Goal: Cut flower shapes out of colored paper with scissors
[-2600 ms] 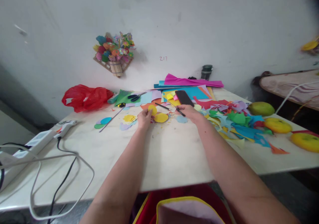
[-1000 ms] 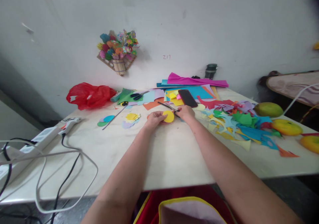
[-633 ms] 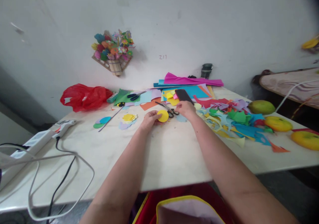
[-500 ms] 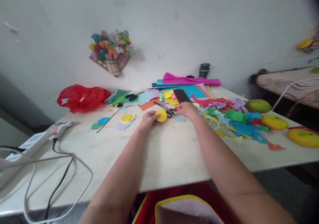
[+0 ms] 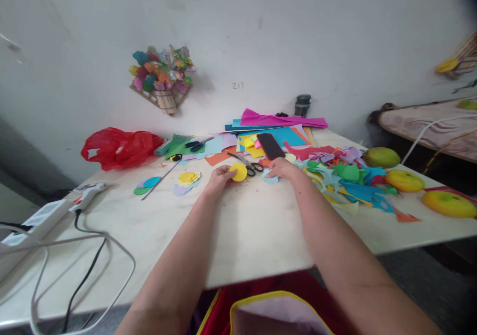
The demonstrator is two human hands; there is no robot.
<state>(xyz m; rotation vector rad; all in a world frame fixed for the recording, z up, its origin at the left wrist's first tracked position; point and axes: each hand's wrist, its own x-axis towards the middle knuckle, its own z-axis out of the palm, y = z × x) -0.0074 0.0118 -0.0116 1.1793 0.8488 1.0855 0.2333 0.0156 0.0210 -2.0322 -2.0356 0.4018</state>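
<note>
My left hand (image 5: 219, 178) pinches a yellow paper circle (image 5: 238, 172) by its left edge, just over the table. My right hand (image 5: 280, 168) has its fingertips on a light blue paper piece (image 5: 271, 177), which lies low at the tabletop; the fingers partly cover it. Between the hands, slightly farther back, lies a pair of scissors (image 5: 250, 167) with dark handles. A small red paper scrap (image 5: 265, 162) sits right by the scissors' handles. Behind my right hand is a dark phone (image 5: 270, 146).
Stacked yellow flower cutouts (image 5: 189, 177) and blue and green circles (image 5: 152, 182) lie left. Coloured paper scraps (image 5: 350, 173) and mangoes (image 5: 405, 181) are right. Paper sheets (image 5: 286, 137), other scissors (image 5: 198, 144) and a red bag (image 5: 121, 147) are behind; a power strip (image 5: 39, 220) and cables are near left.
My right hand has moved from beside the scissors' handles and red scrap down onto the light blue paper, which has shifted slightly right. My left hand still holds the yellow circle.
</note>
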